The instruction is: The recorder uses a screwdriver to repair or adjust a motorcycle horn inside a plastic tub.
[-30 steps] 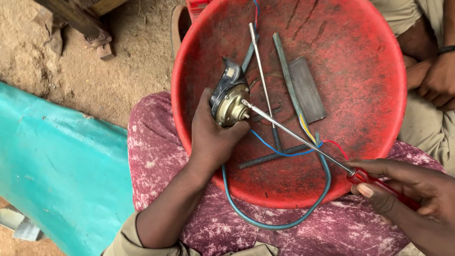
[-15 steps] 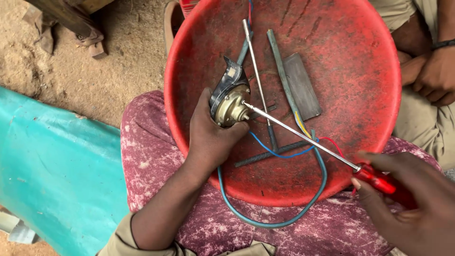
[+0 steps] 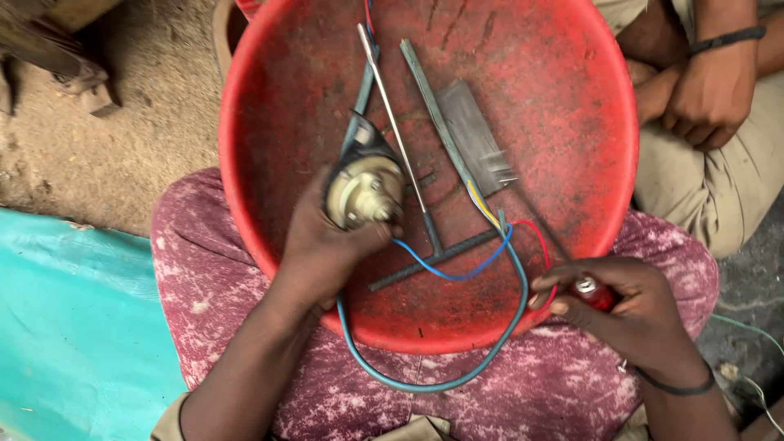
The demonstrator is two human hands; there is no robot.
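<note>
A red basin (image 3: 572, 98) rests on the person's lap. The left hand (image 3: 327, 245) reaches inside its near-left part, fingers wrapped around a small round motor (image 3: 363, 189). The right hand (image 3: 625, 306) sits at the basin's near-right rim, fingers closed on a red screwdriver handle (image 3: 594, 292). A blue cable (image 3: 445, 380) loops over the near rim. A T-shaped tool (image 3: 404, 155) and a flat metal piece (image 3: 474, 135) lie in the basin's middle. Another person's hand (image 3: 706, 98) rests beyond its right rim.

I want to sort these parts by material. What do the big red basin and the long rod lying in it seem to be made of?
Red basin: probably plastic, matte, scuffed and grimy. Long rod: looks like bare metal, grey with a dull shine.
</note>
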